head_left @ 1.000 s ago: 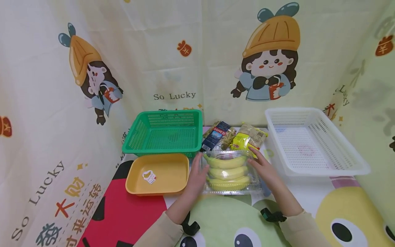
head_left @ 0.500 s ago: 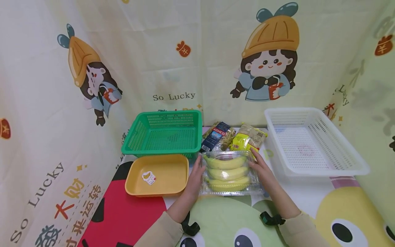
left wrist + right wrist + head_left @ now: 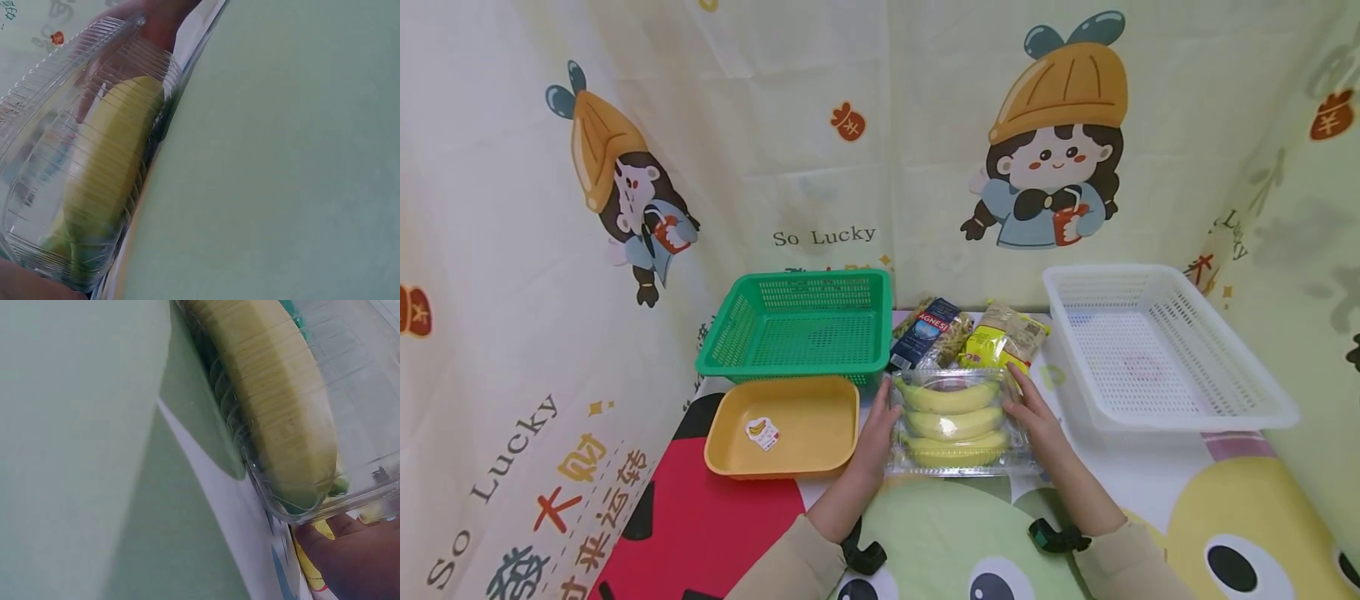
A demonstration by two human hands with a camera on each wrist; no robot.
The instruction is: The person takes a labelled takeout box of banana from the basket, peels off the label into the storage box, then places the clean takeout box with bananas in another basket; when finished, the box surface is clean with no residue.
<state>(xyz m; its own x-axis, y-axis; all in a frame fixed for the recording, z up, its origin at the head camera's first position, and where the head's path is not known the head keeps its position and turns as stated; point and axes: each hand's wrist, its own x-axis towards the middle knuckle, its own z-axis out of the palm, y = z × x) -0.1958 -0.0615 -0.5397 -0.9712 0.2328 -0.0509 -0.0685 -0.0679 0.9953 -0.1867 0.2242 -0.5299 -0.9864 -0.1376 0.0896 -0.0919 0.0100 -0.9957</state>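
Both hands have drawn slightly inward on the clear clamshell box (image 3: 958, 422) since the earlier frames; the box itself has barely shifted on the counter (image 3: 1150, 467).

Left hand (image 3: 880, 433): placed against the left end of the box, fingers lying along its side wall. Right hand (image 3: 1033, 417): placed against the right end, fingers extended over the top edge. The hands are apart, one at each end, with the box pressed between them. Whether the box rests on the counter or is lifted just clear of it cannot be told.

Contents: three yellow bananas (image 3: 951, 421) lie side by side under the ribbed transparent lid.

Position: the box sits at the centre of the counter, just right of the yellow tray (image 3: 805, 408) and in front of the green basket (image 3: 801, 321), the blue pasta packet (image 3: 928, 329) and the yellow packet (image 3: 1000, 337). The white basket (image 3: 1157, 342) stands to the right.

Visibility limits:
- Left wrist view: only one banana (image 3: 106, 181) through the ribbed plastic; a blurred fingertip shows at the lower edge.
- Right wrist view: one banana end (image 3: 281, 412) is sharp; the hand is cut off at the lower right corner.
- The packets' small print is unreadable, and the yellow packet's lower edge is hidden behind the box.
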